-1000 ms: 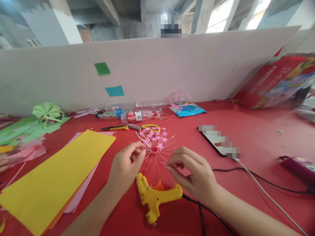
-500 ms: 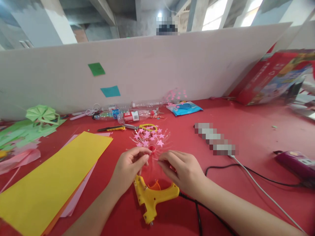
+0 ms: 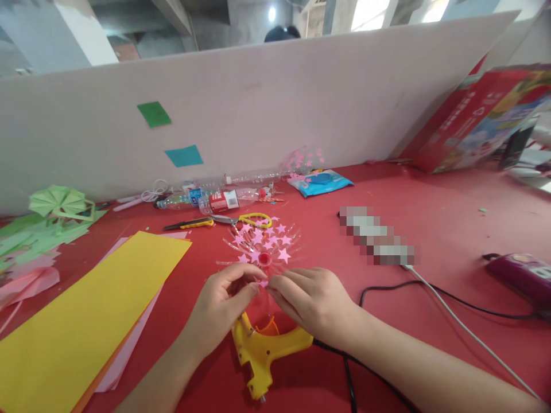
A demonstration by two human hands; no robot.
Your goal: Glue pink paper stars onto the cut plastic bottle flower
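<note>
My left hand (image 3: 230, 295) and my right hand (image 3: 312, 295) meet at their fingertips over the middle of the red table. Both are closed in a pinch around a small pink paper star (image 3: 262, 283), which is mostly covered by fingers. Just beyond lies a clear plastic bottle piece cut into spread strips, with several pink stars (image 3: 271, 241) on it and a red ring (image 3: 264, 260) at its centre. Whether my left fingers also grip one of its strips, I cannot tell. Below my hands a yellow glue gun (image 3: 262, 355) rests on its side, its handle end partly behind my right hand.
Yellow paper (image 3: 94, 310) lies left, green paper scraps (image 3: 47, 235) beyond it. A utility knife (image 3: 189, 223), yellow-handled scissors (image 3: 253, 219), plastic bottles (image 3: 224, 201) and a blue wipes packet (image 3: 321, 182) line the back. Cords (image 3: 430, 285) cross the right side near a purple device (image 3: 520, 278).
My right hand has moved left and my fingertips have come together. A pink star now shows between them. The view has shifted slightly; the glue gun stays on the table.
</note>
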